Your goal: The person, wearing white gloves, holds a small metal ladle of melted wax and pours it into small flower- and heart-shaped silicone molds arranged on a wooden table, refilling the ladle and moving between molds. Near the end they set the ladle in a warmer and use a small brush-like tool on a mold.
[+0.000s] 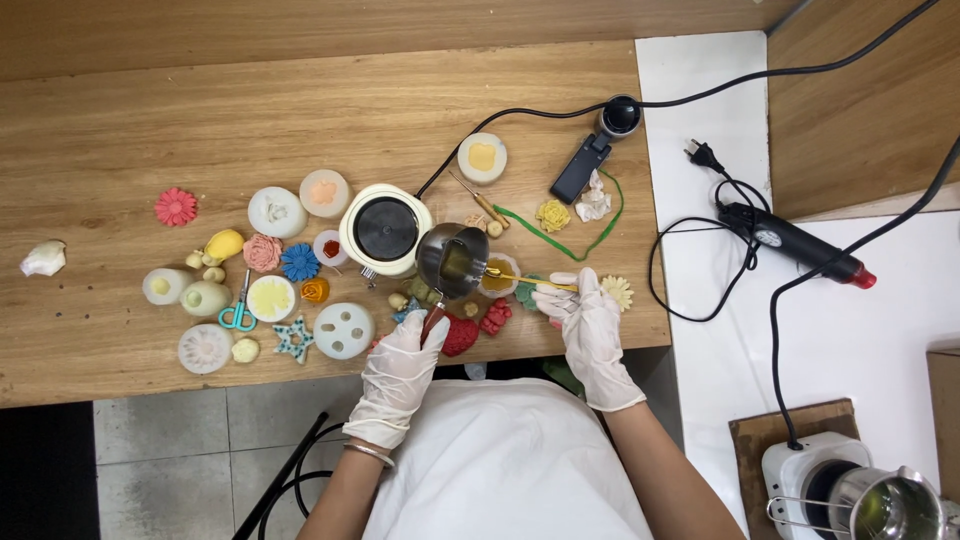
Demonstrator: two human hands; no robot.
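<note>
Left hand in a white glove grips the red handle of a small steel pitcher, tipped over the desk edge area, yellowish liquid inside. Right hand, also gloved, pinches a thin stick whose tip reaches a round mold just beside the pitcher's lip. So both hands closed on tools, neither free.

Pitcher sits right next to the cream hot plate, w/ wax flowers and molds crowded all round: blue flower, red piece, scissors off to the left.

Risks, as I read it: tilt too far and liquid probably overshoots the small mold, running onto nearby pieces. Stick could slip off centre if the right hand wobbles. Pitcher is near the hot plate, so a bump against it could jog the stream. Cord trails across the desk behind, a snag could tug the hot plate. Heat gun lies well apart on the white surface, no bother.
</note>
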